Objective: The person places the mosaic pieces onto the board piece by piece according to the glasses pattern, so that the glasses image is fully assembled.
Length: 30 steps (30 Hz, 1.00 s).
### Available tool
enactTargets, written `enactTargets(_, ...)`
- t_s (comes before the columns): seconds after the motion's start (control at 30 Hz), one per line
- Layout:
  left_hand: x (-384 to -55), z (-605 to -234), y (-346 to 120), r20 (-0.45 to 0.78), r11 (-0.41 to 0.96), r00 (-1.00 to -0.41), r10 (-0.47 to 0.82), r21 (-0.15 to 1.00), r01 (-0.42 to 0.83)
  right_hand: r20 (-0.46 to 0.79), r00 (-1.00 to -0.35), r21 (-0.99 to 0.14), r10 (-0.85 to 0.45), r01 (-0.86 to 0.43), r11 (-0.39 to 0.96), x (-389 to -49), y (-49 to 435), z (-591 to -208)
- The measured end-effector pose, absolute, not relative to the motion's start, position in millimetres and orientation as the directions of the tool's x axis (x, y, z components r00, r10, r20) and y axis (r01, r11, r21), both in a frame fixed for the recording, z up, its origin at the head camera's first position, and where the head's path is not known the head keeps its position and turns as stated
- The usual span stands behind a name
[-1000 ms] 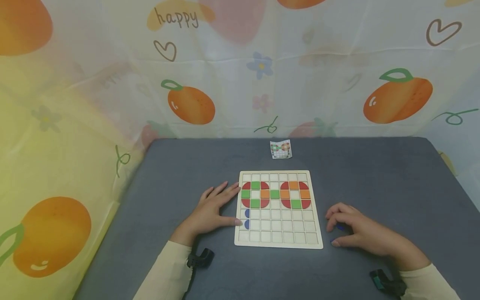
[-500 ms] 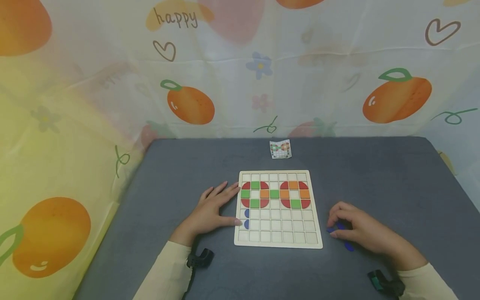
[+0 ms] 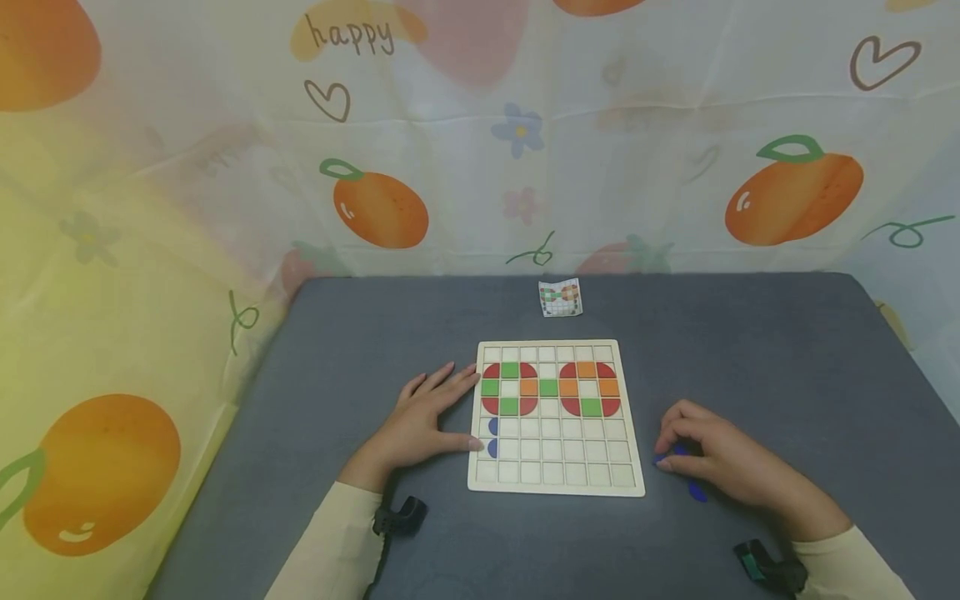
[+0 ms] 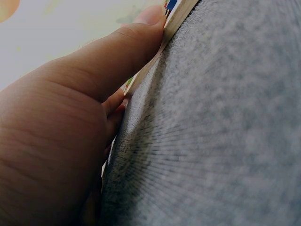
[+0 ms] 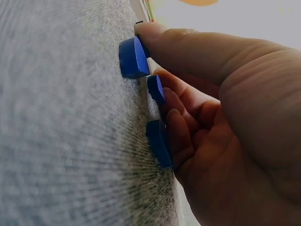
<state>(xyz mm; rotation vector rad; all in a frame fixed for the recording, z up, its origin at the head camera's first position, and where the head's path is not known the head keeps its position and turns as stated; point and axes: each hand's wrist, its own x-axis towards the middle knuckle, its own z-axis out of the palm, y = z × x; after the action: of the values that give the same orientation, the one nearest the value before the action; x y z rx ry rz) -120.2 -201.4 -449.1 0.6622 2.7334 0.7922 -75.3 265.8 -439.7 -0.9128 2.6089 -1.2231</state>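
Observation:
A pale wooden grid board [image 3: 555, 475] lies on the table, with red, green and orange pieces in its upper rows and two blue rounded pieces [image 3: 492, 448] at its left edge. My left hand [image 3: 416, 425] rests at the board's left side, fingers spread and straight, thumb on the rim. To the right of the board, my right hand [image 3: 720, 458] pinches a small blue piece [image 3: 660, 458] between thumb and fingertips, low over the table. Several blue pieces [image 5: 134, 59] lie under and beside that hand; its palm partly hides them in the head view.
Behind the board lies a small printed card [image 3: 560, 297] showing a coloured grid pattern. The grey tabletop [image 3: 375, 325] ends at a fruit-print cloth [image 3: 465, 167] at the back and left. Each wrist wears a black camera mount [image 3: 401, 517].
My right thumb and fingertips have come together on a blue piece, and the hand has shifted slightly right. More blue pieces show beneath it. The left hand and the board have stayed put.

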Motion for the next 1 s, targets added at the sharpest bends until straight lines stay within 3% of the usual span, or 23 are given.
enactTargets(0.4,-121,-449,-201,-0.092,0.759,-0.877,0.472,0.548,0.351,0.128,-0.826,-0.707,-0.549,-0.464,0.534,-74,263,-437)
enactTargets(0.77,-122,-450,-202,-0.084,0.757,-0.874,0.478,0.545,0.361,0.158,-0.914,-0.736,-0.375,-0.362,0.572,-74,257,-432)
enactTargets(1.0,-121,-450,-202,-0.083,0.759,-0.873,0.48,0.539,0.366,0.201,-0.927,-0.74,-0.317,-0.355,0.571,-73,252,-427)
